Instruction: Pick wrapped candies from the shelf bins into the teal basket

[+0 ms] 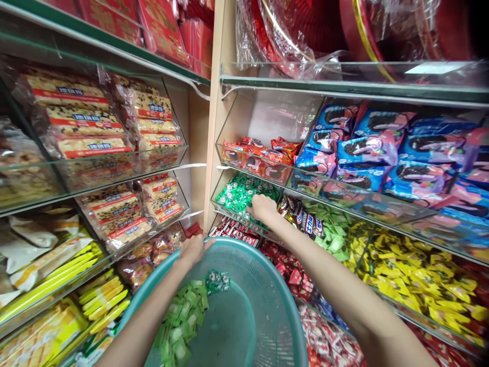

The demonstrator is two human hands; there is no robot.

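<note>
My left hand [193, 251] is closed over the far rim of a round green plastic basket [294, 306]. Inside it, light green wrapped packets [183, 321] lie heaped on the left, with a small cluster of dark green wrapped candies [217, 281] beside them. My right hand [263, 208] is at a clear shelf bin of shiny green wrapped candies [240, 191], its fingers curled down among them. Whatever the right fingers hold is hidden behind the hand.
Red-wrapped biscuits [260, 153] and blue cookie packs [370, 148] fill the bins above. Yellow wrapped candies [416, 275] lie in a bin at right. Packaged crackers [91, 122] line the left shelves. A wooden upright [214, 117] and glass shelf edges [344, 92] border the reach.
</note>
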